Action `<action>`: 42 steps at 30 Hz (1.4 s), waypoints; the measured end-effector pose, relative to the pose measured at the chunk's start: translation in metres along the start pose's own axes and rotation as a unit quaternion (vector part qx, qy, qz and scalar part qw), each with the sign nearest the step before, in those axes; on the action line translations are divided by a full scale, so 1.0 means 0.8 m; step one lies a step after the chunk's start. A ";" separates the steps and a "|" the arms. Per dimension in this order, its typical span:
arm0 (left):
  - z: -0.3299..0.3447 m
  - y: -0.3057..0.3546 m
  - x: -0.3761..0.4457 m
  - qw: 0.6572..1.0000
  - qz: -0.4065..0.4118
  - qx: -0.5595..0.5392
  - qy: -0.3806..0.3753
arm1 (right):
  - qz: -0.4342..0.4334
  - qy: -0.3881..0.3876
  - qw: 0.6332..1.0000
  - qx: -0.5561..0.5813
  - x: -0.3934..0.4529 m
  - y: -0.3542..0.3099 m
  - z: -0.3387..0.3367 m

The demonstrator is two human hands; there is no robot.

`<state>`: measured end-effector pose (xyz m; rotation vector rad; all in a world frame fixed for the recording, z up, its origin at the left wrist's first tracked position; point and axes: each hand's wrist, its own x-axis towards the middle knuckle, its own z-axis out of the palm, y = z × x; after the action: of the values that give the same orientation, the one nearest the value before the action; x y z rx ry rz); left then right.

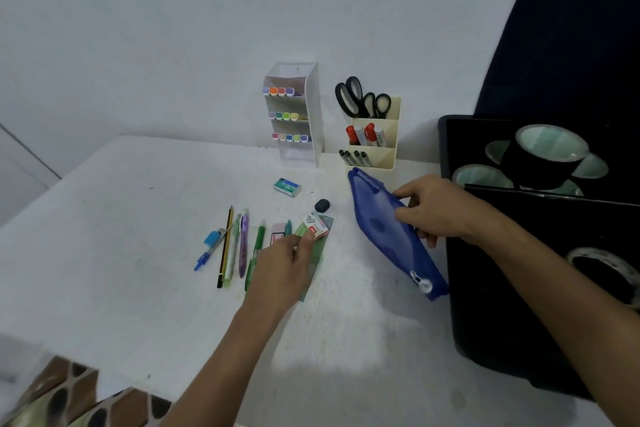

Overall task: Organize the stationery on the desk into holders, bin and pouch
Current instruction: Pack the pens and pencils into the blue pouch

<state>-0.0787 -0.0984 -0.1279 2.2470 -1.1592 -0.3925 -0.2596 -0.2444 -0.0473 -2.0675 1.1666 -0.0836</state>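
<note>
Pouch [384, 229]: 1, w/ 2 scissors [362, 99], 3 tape rolls [543, 149].

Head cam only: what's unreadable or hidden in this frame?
- Blue pouch: contents hidden by its own fabric, middle covered by the right hand.
- Small box pinched by the left hand: label too small to read.
- Green ruler: partly under the left hand.
- Black bin: cut off by the right edge.

Blue cloth pouch [381, 229] (matt), plastic holders [375, 135].
</note>
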 end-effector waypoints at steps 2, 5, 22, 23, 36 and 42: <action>0.002 -0.005 -0.003 0.993 0.022 0.115 -0.006 | 0.003 -0.015 1.000 0.025 0.005 -0.001 0.005; 0.007 -0.001 -0.007 0.971 0.022 0.234 -0.035 | -0.001 -0.032 0.998 0.045 0.009 0.000 0.014; 0.007 0.022 -0.013 0.951 0.008 0.303 -0.067 | 0.009 -0.047 0.997 0.064 0.017 0.000 0.023; 0.002 0.019 -0.013 0.960 -0.008 0.270 -0.068 | 0.007 -0.047 0.997 0.068 0.017 0.001 0.022; -0.074 0.066 -0.022 0.991 -0.079 -0.096 -0.049 | 0.004 -0.057 0.994 0.089 0.016 -0.004 0.030; -0.036 0.096 0.002 0.983 -0.098 -0.100 -0.117 | 0.000 -0.057 0.993 0.101 0.009 -0.003 0.028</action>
<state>-0.1134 -0.1246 -0.0584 2.1854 -0.9641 -0.8333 -0.2450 -0.2361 -0.0644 -1.8697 1.0447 -0.0798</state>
